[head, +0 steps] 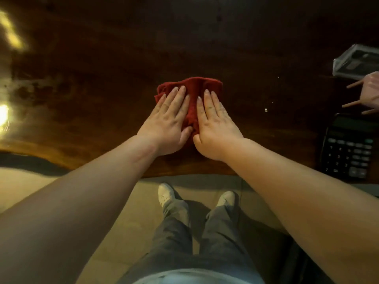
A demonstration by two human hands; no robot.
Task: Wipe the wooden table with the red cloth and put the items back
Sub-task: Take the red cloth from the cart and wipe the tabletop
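A crumpled red cloth (194,87) lies on the dark wooden table (102,78), a little back from its near edge. My left hand (168,124) and my right hand (215,128) press flat on the cloth side by side, fingers stretched forward and palms down. The thumbs nearly touch over the cloth's near part. Much of the cloth is hidden under both hands.
At the right edge of the table lie a black calculator (348,148), a pale pink object with wooden sticks (369,93), and a clear plastic-wrapped box (356,62). Small white crumbs (266,109) dot the wood. Bright light glare (4,113) marks the left side. My legs stand on the tiled floor below.
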